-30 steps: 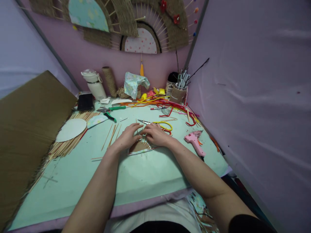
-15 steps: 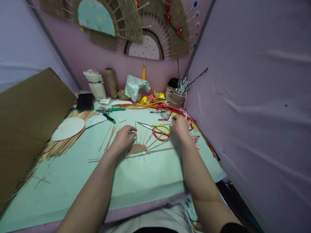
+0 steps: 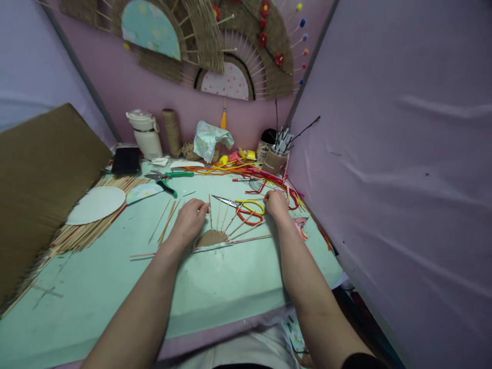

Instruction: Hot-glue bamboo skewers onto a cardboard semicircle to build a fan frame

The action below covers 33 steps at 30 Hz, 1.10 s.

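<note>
A half-round brown cardboard piece [image 3: 212, 239] lies on the table with thin sticks fanning out from its curved edge and a patterned strip along its straight side. My left hand [image 3: 189, 220] is beside the fan's leftmost upright stick [image 3: 210, 212], its fingertips drawn together; what they pinch, if anything, is too small to make out. My right hand [image 3: 277, 206] is closed in a pinch on a thin stick [image 3: 255, 199] that points left above the scissors. Those scissors [image 3: 250, 211], with red and yellow handles, lie partly behind the fanned sticks.
Loose sticks [image 3: 166, 223] lie left of my left hand. Green-handled pliers [image 3: 180, 175], a white oval [image 3: 96, 205] on a stick pile, and a cardboard sheet [image 3: 42, 179] are farther left. Behind stand a white bottle [image 3: 148, 138], twine spool [image 3: 171, 133] and brown holder [image 3: 274, 162].
My right hand has moved left, towards the scissors, with the thin stick. My left fingertips have come closer together and drawn slightly away from the upright stick. The whole view has shifted a little.
</note>
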Available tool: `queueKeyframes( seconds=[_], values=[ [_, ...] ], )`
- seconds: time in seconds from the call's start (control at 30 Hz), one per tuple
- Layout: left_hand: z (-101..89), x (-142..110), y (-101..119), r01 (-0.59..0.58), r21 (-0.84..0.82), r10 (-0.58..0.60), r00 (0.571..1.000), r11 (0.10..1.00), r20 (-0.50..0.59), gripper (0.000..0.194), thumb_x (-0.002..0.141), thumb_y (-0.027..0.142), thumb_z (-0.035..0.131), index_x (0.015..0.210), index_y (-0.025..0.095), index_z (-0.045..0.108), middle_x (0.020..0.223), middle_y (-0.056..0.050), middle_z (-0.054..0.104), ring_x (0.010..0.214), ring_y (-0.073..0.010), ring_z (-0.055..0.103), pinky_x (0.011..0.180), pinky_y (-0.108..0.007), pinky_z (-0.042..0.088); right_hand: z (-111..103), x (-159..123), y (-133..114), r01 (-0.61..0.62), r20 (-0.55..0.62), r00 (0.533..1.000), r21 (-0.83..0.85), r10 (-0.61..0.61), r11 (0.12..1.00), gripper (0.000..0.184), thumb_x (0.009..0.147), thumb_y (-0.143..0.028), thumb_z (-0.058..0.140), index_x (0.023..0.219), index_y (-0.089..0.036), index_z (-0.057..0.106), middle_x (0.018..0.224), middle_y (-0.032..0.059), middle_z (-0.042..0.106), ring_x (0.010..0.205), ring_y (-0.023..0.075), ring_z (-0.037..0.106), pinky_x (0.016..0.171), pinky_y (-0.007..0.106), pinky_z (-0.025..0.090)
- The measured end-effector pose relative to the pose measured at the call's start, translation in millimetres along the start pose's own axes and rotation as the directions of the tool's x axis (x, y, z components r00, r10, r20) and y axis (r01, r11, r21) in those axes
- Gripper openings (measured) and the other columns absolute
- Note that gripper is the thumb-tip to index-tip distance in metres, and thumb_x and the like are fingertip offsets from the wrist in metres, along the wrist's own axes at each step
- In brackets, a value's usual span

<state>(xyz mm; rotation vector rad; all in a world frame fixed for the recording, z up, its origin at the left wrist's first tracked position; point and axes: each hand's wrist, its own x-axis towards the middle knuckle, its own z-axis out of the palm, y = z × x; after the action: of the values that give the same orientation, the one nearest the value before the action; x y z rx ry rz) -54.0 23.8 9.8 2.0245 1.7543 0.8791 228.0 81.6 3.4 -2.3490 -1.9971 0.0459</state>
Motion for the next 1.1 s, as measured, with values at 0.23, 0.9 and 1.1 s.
queueKeyframes(
  seconds=[0.23, 0.9, 1.1],
  values=[
    [1.1, -0.4, -1.2, -0.001, -0.016, 0.002, 1.0, 1.0, 0.004, 0.029, 0.089, 0.04, 0.044, 0.077, 0.021, 0.062, 0.095, -0.01, 0.069, 0.098, -0.0273, 0.061, 0.092, -0.042, 0.047, 3.9, 4.7, 3.3, 0.015, 0.014, 1.0, 0.014, -0.015, 1.0, 0.036, 0.097, -0.038, 0.062, 0.127, -0.018, 0.06, 0.128, 0.0094, 0.061, 0.109, 0.0228, 0.064, 0.091, 0.045, 0.056],
    [-4.2, -60.0, 17.1, -0.313, -0.012, 0.312, 0.948, 0.95, -0.054, 0.028, 0.096, 0.021, 0.046, 0.109, 0.021, 0.072, 0.108, -0.009, 0.07, 0.103, -0.0209, 0.063, 0.093, -0.037, 0.054, 3.7, -143.2, -61.7, 0.481, -0.154, 0.875, 0.398, -0.46, 0.781, 0.018, 0.096, -0.01, 0.047, 0.092, -0.02, 0.062, 0.09, 0.0071, 0.066, 0.087, 0.0227, 0.058, 0.078, 0.033, 0.044],
    [5.8, -79.8, 11.1, -0.343, 0.056, 0.343, 0.939, 0.938, 0.005, 0.032, 0.099, 0.018, 0.043, 0.115, 0.023, 0.07, 0.113, -0.01, 0.071, 0.108, -0.022, 0.063, 0.096, -0.041, 0.055, 13.1, -146.0, -71.1, 0.48, -0.174, 0.877, 0.326, -0.447, 0.814, 0.02, 0.097, -0.01, 0.048, 0.089, -0.022, 0.062, 0.091, 0.0083, 0.064, 0.086, 0.0242, 0.057, 0.077, 0.035, 0.045]
  ],
)
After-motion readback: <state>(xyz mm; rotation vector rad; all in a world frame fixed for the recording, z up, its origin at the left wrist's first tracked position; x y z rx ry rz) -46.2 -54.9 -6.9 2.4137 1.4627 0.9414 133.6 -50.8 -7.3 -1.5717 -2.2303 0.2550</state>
